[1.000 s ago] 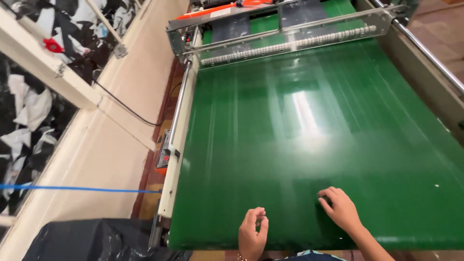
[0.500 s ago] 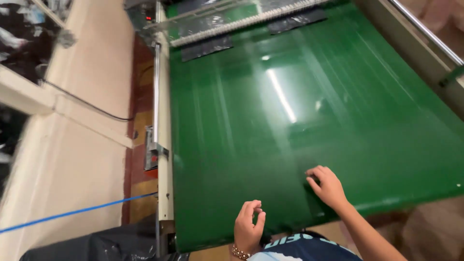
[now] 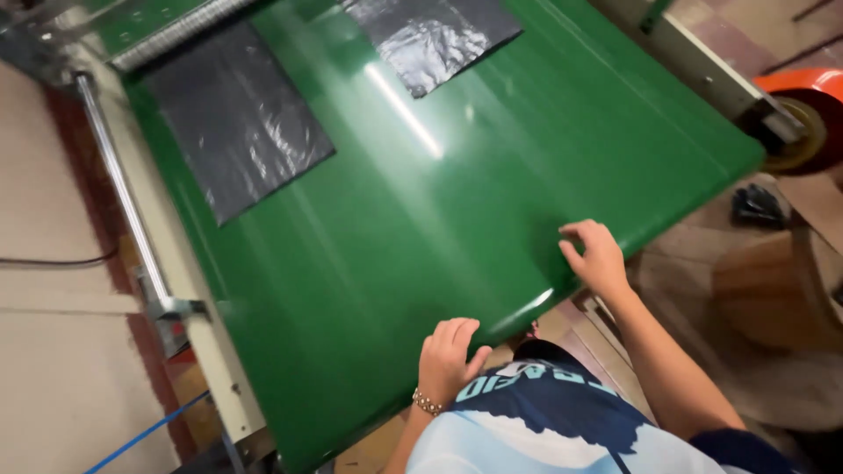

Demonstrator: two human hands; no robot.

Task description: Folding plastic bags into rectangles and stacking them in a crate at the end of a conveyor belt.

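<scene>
Down at the near edge, the left hand and the right hand rest loosely curled, holding nothing, on the green belt; two dark plastic bags lie flat well beyond them

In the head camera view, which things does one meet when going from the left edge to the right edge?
Blue cord → metal side rail → larger dark plastic sheet → left hand → right hand → orange wheel.
</scene>
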